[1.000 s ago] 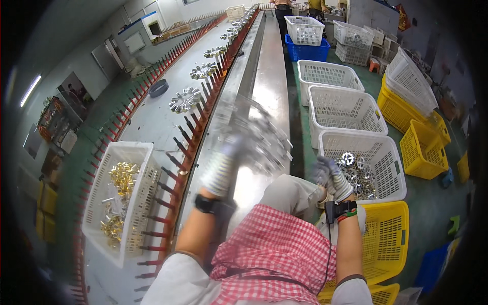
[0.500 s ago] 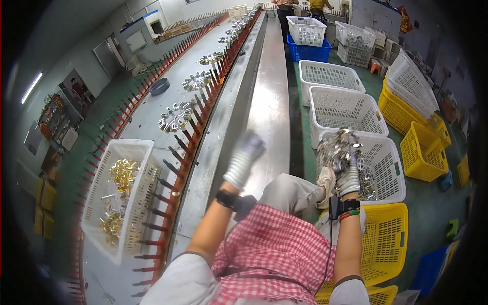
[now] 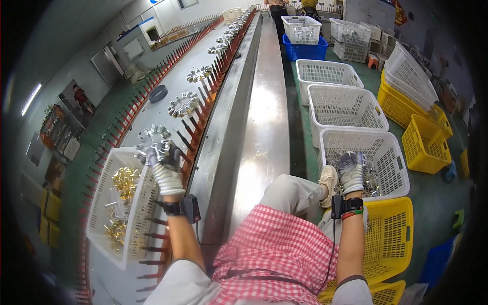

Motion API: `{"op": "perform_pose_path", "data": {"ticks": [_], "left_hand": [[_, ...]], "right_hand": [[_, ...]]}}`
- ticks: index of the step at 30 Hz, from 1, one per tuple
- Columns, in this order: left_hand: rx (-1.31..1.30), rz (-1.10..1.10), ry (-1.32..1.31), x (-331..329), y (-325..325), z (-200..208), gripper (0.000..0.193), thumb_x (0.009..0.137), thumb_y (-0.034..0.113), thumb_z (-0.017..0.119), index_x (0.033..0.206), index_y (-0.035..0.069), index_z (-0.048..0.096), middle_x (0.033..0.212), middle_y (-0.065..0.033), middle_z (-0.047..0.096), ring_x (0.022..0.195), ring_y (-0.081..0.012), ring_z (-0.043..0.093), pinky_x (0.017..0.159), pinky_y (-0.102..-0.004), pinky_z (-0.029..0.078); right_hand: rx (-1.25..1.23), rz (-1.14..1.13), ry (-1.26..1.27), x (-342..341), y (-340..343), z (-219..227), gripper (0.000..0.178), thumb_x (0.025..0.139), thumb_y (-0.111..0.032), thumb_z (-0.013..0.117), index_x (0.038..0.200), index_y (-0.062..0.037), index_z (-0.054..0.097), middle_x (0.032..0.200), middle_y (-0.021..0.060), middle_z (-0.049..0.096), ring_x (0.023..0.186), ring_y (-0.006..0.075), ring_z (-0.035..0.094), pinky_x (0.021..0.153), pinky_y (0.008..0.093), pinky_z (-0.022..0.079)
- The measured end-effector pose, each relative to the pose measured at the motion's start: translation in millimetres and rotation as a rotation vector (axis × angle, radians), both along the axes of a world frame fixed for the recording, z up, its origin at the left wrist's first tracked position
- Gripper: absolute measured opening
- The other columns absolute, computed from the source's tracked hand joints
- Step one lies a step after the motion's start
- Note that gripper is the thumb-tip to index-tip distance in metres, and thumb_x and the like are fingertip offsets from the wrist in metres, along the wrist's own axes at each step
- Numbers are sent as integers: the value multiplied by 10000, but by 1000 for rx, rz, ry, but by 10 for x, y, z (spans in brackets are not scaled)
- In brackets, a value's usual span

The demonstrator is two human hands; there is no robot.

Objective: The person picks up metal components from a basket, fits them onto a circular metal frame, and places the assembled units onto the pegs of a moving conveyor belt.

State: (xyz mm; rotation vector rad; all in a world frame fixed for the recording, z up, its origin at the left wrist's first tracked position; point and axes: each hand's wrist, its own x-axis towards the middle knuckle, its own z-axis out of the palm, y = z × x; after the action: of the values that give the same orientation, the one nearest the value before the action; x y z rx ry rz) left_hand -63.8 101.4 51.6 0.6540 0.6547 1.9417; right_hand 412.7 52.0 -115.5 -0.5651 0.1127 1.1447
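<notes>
My left hand (image 3: 165, 165), in a white glove with grey fingers, grips the near edge of a spiky, wheel-shaped silver cluster (image 3: 155, 140). It is over the conveyor (image 3: 168, 109), just beyond a white basket (image 3: 133, 239) of gold and silver pieces (image 3: 124, 183). Slight blur hides how the fingertips meet the cluster. My right hand (image 3: 351, 173), gloved alike, reaches over another white basket (image 3: 395, 155) with its fingers apart. Loose shiny silver pieces (image 3: 375, 178) lie in there around the fingers. More wheel-shaped clusters (image 3: 183, 104) lie in a row farther along the conveyor.
Dark upright pegs on red bases (image 3: 189, 142) line the conveyor's edge. A long metal ledge (image 3: 267, 112) runs beside it. More white baskets (image 3: 348, 107) stand ahead on the right, with yellow baskets (image 3: 389, 244) nearer and farther right. Two people (image 3: 278, 12) stand at the far end.
My left hand has swung from the middle over to the conveyor and now has a silver cluster. The silver cluster in my right hand is gone from it, and that hand has lowered toward the basket.
</notes>
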Motion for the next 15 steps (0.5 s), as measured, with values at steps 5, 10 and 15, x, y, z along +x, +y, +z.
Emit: {"op": "perform_pose_path", "data": {"ticks": [5,10,15], "left_hand": [[114,230,274,-401,432,172,441,767,417,566,1092,141,453,880,-46,530,671,-85,462,674,-210,439],[-133,-5,-48,-257,920,59,405,775,441,536,1011,115,501,899,-76,511,875,-207,469,833,-352,377],[66,-149,-111,-410,1060,-198,450,784,434,517,1083,99,491,1091,-90,518,999,-278,482,861,-490,389]], "right_hand": [[79,32,-31,-56,38,-38,317,739,-383,610,857,-94,560,848,48,563,788,206,514,770,328,410],[95,60,-20,20,75,-206,310,743,-385,605,855,-100,559,865,52,557,800,206,511,778,337,405],[58,105,-61,-29,1,-82,299,736,-388,615,810,-104,558,826,44,568,761,186,527,738,315,421]]}}
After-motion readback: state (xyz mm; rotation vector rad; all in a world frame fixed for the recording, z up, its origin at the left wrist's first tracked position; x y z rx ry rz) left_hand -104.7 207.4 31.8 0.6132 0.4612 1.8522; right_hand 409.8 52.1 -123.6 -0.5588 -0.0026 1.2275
